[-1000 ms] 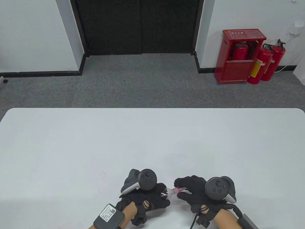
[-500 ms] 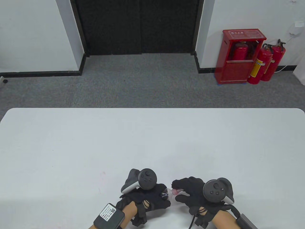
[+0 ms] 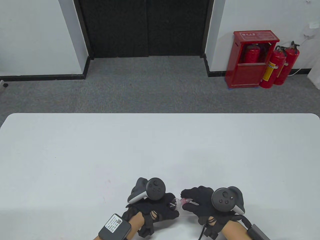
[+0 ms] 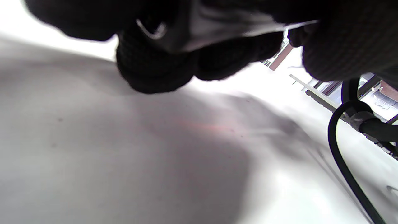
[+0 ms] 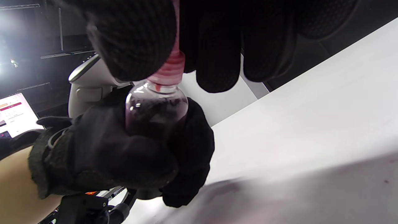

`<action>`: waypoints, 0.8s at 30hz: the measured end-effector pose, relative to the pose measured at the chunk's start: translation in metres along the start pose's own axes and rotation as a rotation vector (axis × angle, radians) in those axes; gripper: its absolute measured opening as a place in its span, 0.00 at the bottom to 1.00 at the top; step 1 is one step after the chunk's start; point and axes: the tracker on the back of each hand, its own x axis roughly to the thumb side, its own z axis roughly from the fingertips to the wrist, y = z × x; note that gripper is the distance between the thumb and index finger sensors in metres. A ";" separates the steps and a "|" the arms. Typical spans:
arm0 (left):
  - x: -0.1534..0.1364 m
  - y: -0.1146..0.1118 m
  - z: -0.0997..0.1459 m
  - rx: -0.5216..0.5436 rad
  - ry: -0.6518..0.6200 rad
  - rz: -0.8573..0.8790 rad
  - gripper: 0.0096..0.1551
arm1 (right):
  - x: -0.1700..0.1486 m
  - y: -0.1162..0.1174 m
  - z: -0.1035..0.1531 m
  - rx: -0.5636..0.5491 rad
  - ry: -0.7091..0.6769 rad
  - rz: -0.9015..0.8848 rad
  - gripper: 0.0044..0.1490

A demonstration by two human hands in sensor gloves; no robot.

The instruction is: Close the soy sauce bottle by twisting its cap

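Between gloved hands, clear dark-filled soy sauce bottle [image 5: 156, 107] wears red cap [image 5: 169, 70].

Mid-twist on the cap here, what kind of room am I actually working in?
Likely an office or lab space set up for recording, not a kitchen: a plain white table, grey carpet, a dark double door, and a red fire extinguisher cabinet against the wall.

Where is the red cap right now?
In the table view, bottom centre: the cap sits on the bottle between both hands, pinched by the right hand.
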 end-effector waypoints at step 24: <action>0.008 -0.003 0.001 0.011 -0.004 -0.048 0.28 | 0.008 -0.002 -0.001 -0.071 0.154 0.103 0.40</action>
